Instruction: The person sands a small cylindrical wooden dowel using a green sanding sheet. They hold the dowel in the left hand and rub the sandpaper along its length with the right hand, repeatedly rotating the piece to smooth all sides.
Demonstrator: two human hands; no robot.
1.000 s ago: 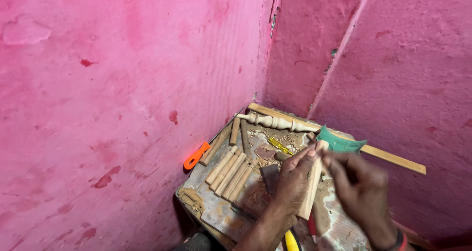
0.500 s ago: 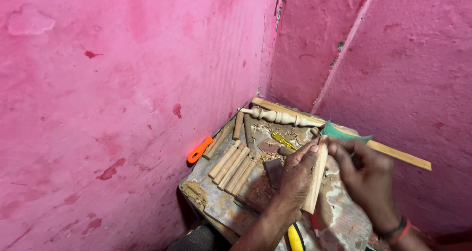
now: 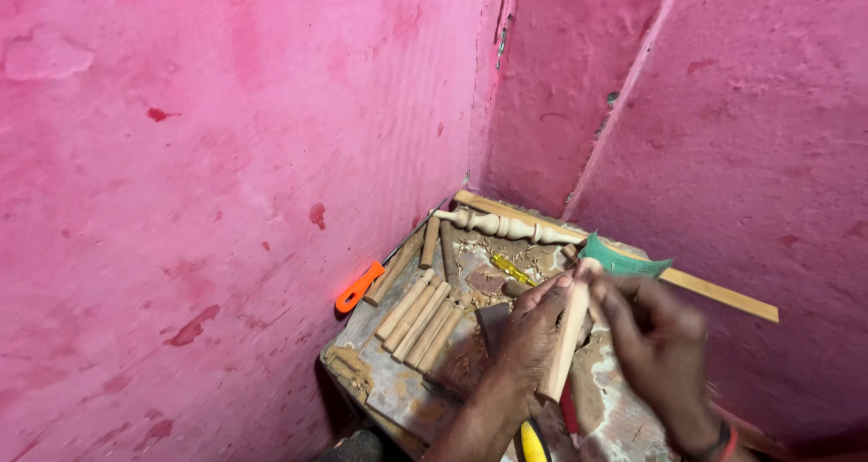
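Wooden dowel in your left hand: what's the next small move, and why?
Probably one more stroke along the wooden dowel. The left hand holds it upright over the bench, and the right hand, blurred, presses the green sandpaper at its top end.

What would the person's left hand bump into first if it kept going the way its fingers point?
Probably the yellow-handled tool just beyond the left hand, then the turned wooden spindle; depth is hard to judge.

Soft, even light fills the pink corner without glare, a deep shadow sits under the table (image 3: 380,385), the walls look sharp, and the right hand (image 3: 655,340) is smeared by motion blur.
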